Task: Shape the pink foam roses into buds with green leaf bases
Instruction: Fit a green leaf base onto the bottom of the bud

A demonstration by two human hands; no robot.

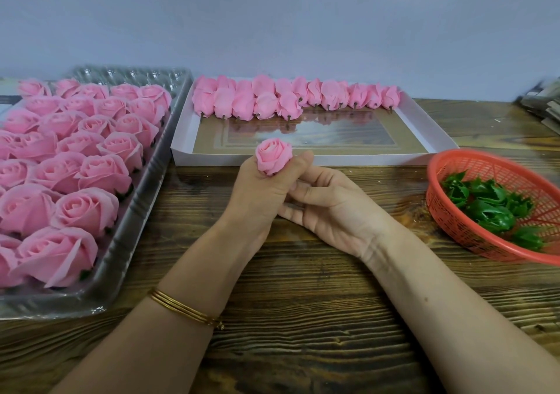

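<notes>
Step in hand, by the look of it: petal-squeezing. One pink rose is gripped in the L hand, fingers curled round its lower half, so only the top is seen above the fist. Its petals are pressed in tight, bud-like. The R hand is laid against the L from the side, fingers reaching under it; whether anything is pinched there can't be told. The rose's underside is hidden, so no green base is seen on it.

Open roses are packed in the clear tray at L. Finished buds are lined up at the far end of the white box. Leaf bases are heaped in the red basket at R, well apart from both hands.

Next, prob.: a base is to be fetched w/ the R hand & pushed on from below, the squeeze being held by the L so the petals aren't let spring open.
</notes>
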